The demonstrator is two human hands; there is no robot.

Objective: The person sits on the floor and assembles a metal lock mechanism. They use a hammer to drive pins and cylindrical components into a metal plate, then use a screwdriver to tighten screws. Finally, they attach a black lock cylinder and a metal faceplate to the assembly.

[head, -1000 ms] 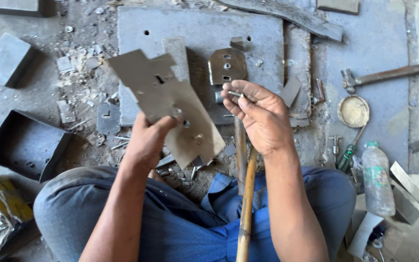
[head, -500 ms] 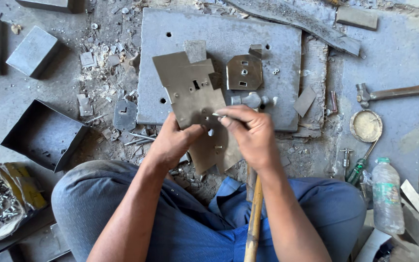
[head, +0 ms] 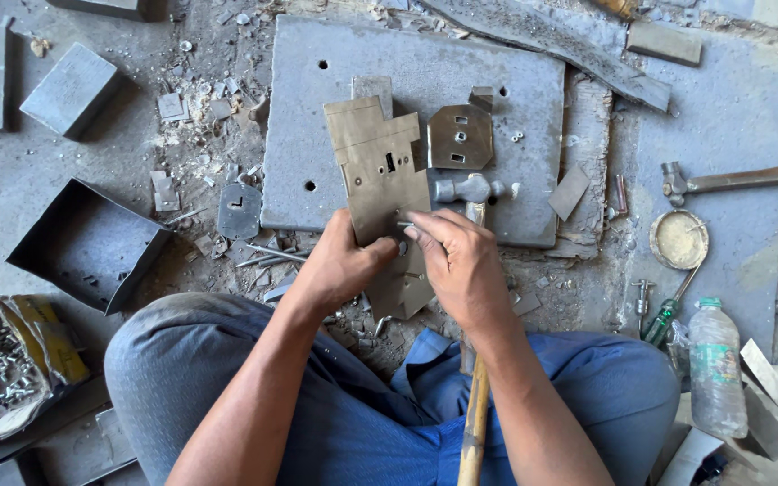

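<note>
Seated worker at a floor workstation. The left hand [head: 339,265] grips the lower edge of a flat, stepped grey sheet-metal plate [head: 380,175], fingers closed on it, holding it tilted above a thick grey perforated steel slab [head: 515,90]. The right hand [head: 465,265] pinches a small metal pin [head: 404,224] against the plate's face. A wooden-handled hammer [head: 474,423] lies beneath the right forearm.
</note>
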